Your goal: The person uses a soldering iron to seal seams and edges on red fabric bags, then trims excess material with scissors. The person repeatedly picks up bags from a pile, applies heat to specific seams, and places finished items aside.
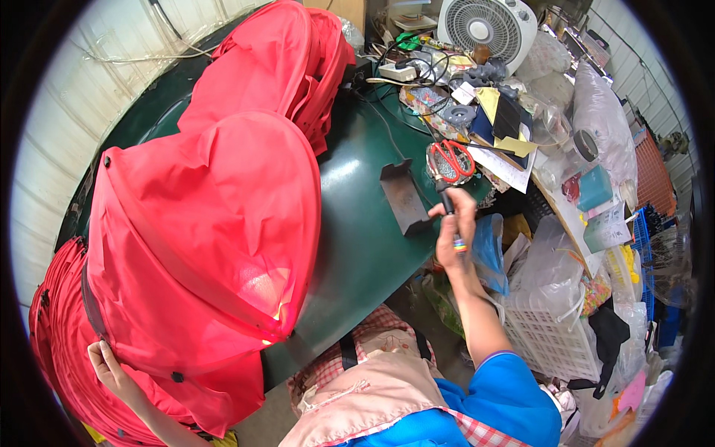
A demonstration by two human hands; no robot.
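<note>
On the left lies a large red fabric piece (201,216) with a stiff curved rim, bulging up off the green table. My left hand (110,366) pinches its lower left edge, beside a dark trim strip. My right hand (456,227) is closed round a slim black-handled tool (445,200) above the table's right side; its tip is hard to make out. A small rainbow-coloured part shows at the lower end of that fist. Just left of it sits a bent metal tray (406,200). Red-handled scissors (453,161) lie right beyond the tool.
More red fabric pieces (253,67) lie at the back, and a thick red stack (56,320) stands at left. Cords and clutter crowd the back right, near a white fan (484,30). A white basket (551,335) of plastic bags stands right of my arm.
</note>
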